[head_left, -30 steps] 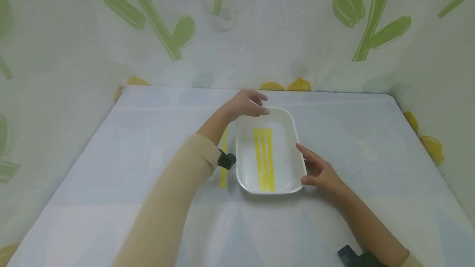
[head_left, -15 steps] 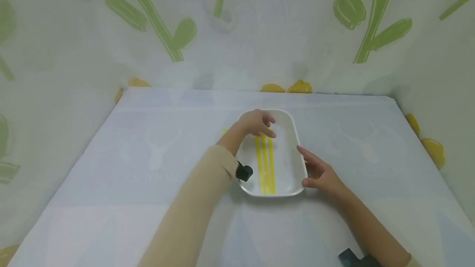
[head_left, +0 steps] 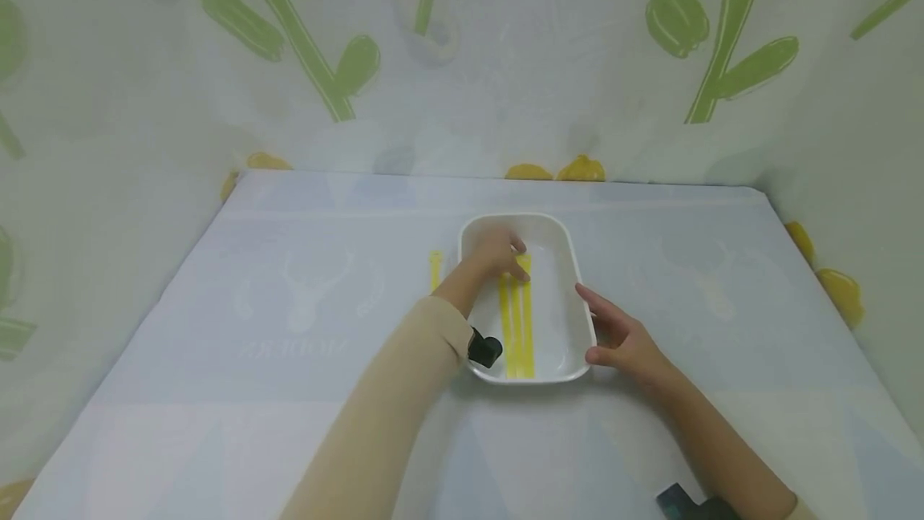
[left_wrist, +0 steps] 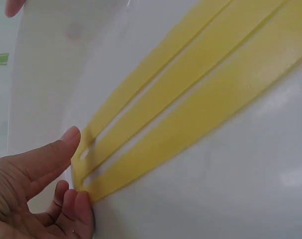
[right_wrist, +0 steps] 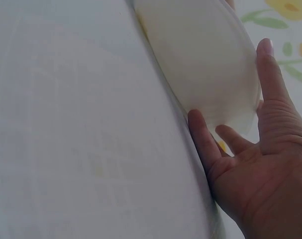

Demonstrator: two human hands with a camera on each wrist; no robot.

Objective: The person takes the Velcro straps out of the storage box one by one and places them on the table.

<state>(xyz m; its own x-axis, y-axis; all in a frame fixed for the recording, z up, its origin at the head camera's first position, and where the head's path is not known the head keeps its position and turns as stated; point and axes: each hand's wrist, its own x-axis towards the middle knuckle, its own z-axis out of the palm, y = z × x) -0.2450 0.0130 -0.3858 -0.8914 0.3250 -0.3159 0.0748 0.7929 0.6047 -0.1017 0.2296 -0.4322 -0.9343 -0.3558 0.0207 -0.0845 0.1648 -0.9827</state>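
The white tray (head_left: 559,327) holds a flat yellow piece (head_left: 516,335) of three long bands joined at the far end. My left hand (head_left: 494,251) is inside the tray; in the left wrist view, that hand (left_wrist: 41,191) has its thumb and bent fingertips spread at the joined end of the yellow bands (left_wrist: 155,124), close to or touching its sides. My right hand (head_left: 624,343) rests along the tray's right side. Seen from the right wrist, its fingers (right_wrist: 203,137) lie extended against the outside of the tray (right_wrist: 200,59).
Another yellow strip (head_left: 435,267) lies on the table left of the tray, partly hidden by the left forearm. The table (head_left: 238,343) has a pale printed cover. Patterned cloth walls (head_left: 541,62) stand behind and at both sides.
My left hand has come down and nearer from above the tray's far left rim to the far end of the yellow bands. The right hand and tray have hardly moved.
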